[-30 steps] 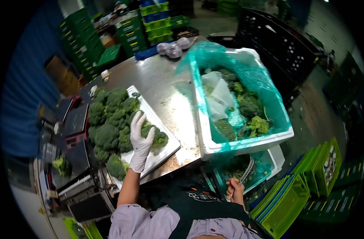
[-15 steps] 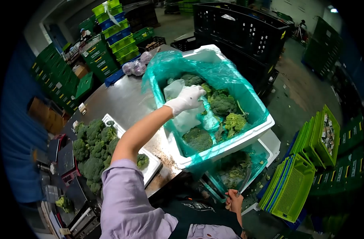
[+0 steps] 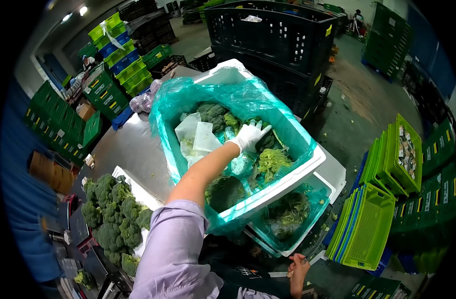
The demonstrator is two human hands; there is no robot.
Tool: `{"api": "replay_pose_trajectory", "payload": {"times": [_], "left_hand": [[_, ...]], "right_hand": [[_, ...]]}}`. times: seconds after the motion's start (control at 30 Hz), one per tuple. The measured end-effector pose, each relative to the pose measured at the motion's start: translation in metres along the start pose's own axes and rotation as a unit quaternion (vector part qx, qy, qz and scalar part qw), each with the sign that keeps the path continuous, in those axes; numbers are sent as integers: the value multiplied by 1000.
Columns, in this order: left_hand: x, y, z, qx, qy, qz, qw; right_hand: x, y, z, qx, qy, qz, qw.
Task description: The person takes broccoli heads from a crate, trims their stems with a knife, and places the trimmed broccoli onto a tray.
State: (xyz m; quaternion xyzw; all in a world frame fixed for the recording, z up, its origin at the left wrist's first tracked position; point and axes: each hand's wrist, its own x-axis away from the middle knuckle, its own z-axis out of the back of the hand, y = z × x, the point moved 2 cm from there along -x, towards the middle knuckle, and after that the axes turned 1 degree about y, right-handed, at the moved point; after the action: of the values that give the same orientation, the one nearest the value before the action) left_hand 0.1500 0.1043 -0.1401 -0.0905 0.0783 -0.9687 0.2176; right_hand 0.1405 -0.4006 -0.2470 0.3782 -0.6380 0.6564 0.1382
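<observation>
My left hand (image 3: 251, 136), in a white glove, is inside a white foam box (image 3: 315, 162) lined with green plastic film. Its fingers are spread over a dark broccoli head (image 3: 266, 141), partly hidden beneath them. A yellower head (image 3: 273, 163), another dark one (image 3: 212, 115) and pale sheets (image 3: 195, 133) lie around it in the box. Down near the apron, my right hand (image 3: 298, 266) is closed around a knife (image 3: 277, 274), its blade pointing left. Many broccoli heads (image 3: 110, 212) are piled on a white foam lid (image 3: 133, 187) at the left.
A second film-lined box (image 3: 320, 199) with green scraps sits below the first, on the right. Lime crates (image 3: 370, 226) stand at the right, large black crates (image 3: 268, 37) behind. Net-wrapped balls (image 3: 142, 103) rest on the metal table's (image 3: 133, 144) far edge.
My left hand has gone from the broccoli pile into the foam box, then further right within it. The knife blade has swung from pointing up to pointing left. The view has turned right.
</observation>
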Motion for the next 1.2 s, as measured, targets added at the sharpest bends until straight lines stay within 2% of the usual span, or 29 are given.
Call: {"api": "replay_pose_trajectory", "payload": {"times": [0.17, 0.2, 0.23, 0.33, 0.37, 0.43, 0.47, 0.5, 0.57, 0.63, 0.7, 0.73, 0.77, 0.8, 0.83, 0.87, 0.93, 0.97, 1.03, 1.07, 1.1, 1.2], "left_hand": [[26, -9, 32, 72, 11, -31, 997], [32, -11, 33, 68, 69, -45, 994], [42, -14, 45, 85, 87, -43, 992], [71, -34, 80, 232, 105, 35, 966], [79, -45, 81, 277, 147, 38, 949], [99, -56, 100, 467, 96, 124, 870], [103, -69, 85, 549, 106, 170, 812], [122, -56, 109, 641, 96, 178, 740], [138, -51, 109, 751, 99, 184, 627], [153, -42, 112, 852, 81, 138, 499], [161, -28, 116, 884, 75, 130, 443], [164, -21, 117, 884, 75, 125, 444], [167, -14, 117, 899, 81, 136, 408], [169, -5, 116, 913, 84, 147, 371], [173, 7, 122, 914, 76, 143, 371], [178, 21, 129, 926, 71, 129, 348], [185, 52, 140, 953, 51, 90, 284], [188, 68, 143, 957, 35, 76, 277], [197, 106, 140, 977, 22, 55, 204], [197, 122, 134, 977, 13, 34, 211], [200, 140, 124, 979, -1, 46, 198], [209, 192, 88, 988, -80, 76, 107]], "right_hand": [[-2, -1, 5, 29, -33, 31, 999], [-1, -3, 4, 25, -32, 30, 999], [1, -7, 2, 25, -40, 33, 998], [-3, -9, 0, 24, -56, 40, 997], [-5, -9, -1, 26, -65, 48, 996], [-3, -16, -7, 39, -73, 60, 995], [-6, -15, -7, 46, -86, 69, 993], [-8, -15, -8, 53, -99, 78, 991], [-7, -18, -13, 59, -112, 96, 987], [-2, -23, -18, 71, -130, 103, 984], [4, -28, -24, 79, -139, 118, 980], [6, -30, -24, 91, -147, 131, 976], [1, -28, -24, 89, -143, 135, 976], [-8, -23, -24, 134, -141, 201, 960], [-3, -28, -26, 178, -136, 264, 938], [3, -36, -28, 199, -112, 320, 920], [19, -58, -33, 218, -88, 394, 889], [29, -70, -35, 222, -73, 429, 872], [43, -88, -37, 248, -28, 466, 849], [47, -94, -37, 242, -12, 492, 836], [50, -98, -38, 237, 3, 517, 822], [59, -105, -40, 250, 47, 562, 787]]}}
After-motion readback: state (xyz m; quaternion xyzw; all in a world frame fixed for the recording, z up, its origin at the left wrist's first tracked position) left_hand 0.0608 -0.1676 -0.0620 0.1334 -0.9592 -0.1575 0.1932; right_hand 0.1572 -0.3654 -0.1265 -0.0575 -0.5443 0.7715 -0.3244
